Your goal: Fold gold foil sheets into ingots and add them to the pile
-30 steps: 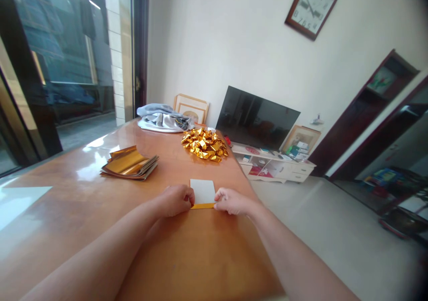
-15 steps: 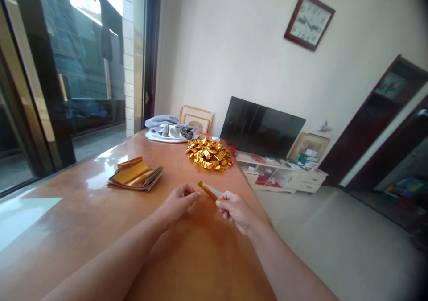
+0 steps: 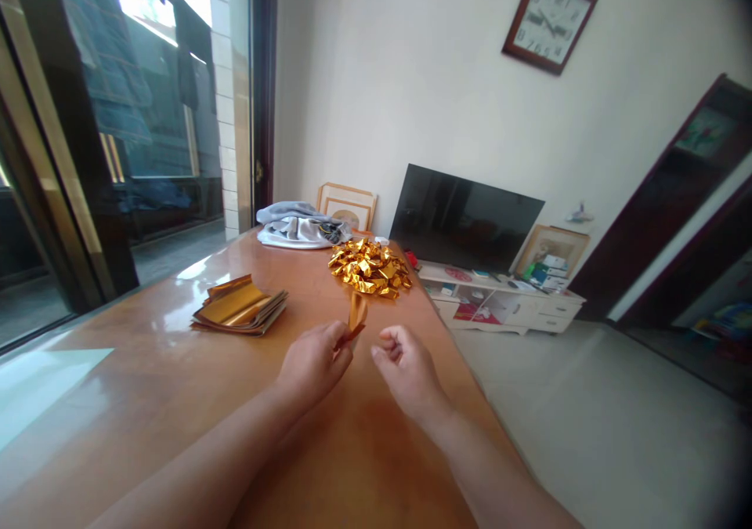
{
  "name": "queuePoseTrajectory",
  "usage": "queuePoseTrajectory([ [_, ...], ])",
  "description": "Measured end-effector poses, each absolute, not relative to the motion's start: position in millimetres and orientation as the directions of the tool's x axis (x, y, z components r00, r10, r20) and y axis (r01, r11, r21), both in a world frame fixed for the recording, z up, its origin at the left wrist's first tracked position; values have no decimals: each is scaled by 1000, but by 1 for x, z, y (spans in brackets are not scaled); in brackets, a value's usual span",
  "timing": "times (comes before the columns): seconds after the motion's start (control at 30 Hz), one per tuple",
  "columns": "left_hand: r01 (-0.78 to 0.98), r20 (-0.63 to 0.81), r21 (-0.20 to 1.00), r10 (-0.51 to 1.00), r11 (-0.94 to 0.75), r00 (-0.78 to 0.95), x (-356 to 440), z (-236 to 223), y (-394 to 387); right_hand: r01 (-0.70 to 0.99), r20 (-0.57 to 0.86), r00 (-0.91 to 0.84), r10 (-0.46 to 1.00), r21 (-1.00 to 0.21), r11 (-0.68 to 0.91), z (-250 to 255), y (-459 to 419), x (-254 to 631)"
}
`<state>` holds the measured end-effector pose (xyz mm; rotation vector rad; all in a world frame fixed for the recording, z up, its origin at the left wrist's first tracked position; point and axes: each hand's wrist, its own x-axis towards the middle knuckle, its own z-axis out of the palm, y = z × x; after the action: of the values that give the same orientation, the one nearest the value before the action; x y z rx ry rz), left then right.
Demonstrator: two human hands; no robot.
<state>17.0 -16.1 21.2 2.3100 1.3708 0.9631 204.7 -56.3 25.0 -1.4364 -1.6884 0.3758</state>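
My left hand [image 3: 314, 364] is shut on a folded strip of gold foil paper [image 3: 356, 315], which stands up from its fingertips with a white back hidden or not visible. My right hand [image 3: 405, 374] hangs a little to the right of the strip, its fingers loosely curled and holding nothing. Both hands are above an orange-brown wooden table [image 3: 135, 356]. Up the table to the left lies a stack of gold foil sheets [image 3: 240, 307]. Further ahead sits a heap of crumpled gold foil pieces [image 3: 369, 268].
A folded grey-and-white cloth [image 3: 299, 227] lies at the far end of the table. Beyond it stand a picture frame [image 3: 346, 206], a black television [image 3: 464, 217] and a white cabinet [image 3: 499, 302]. A glass door [image 3: 158, 106] runs along the left.
My right hand has let go of the gold strip and moved away to the right. The strip now stands upright in my left hand. Earlier, a flat white card with a gold edge lay under both hands.
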Motion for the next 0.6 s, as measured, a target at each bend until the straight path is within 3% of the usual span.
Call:
queuePoseTrajectory([
  [0.1,757,488,195,731,-623,477,16,32,-24,849,636,-104,764,-344,402,35,-65,205],
  [0.17,752,478,64,681,-656,554,18,36,-28,903,608,-208,767,-182,389,37,-69,205],
  [0.23,717,437,11,649,-697,623,21,36,-30,924,513,-276,813,-90,371,36,-71,208],
  [0.4,620,301,89,615,-779,729,30,23,-32,920,324,-361,875,-30,390,16,-71,224],
  [0.6,683,146,278,732,-676,665,24,19,-31,899,282,-328,902,-199,390,-3,-73,240],
])
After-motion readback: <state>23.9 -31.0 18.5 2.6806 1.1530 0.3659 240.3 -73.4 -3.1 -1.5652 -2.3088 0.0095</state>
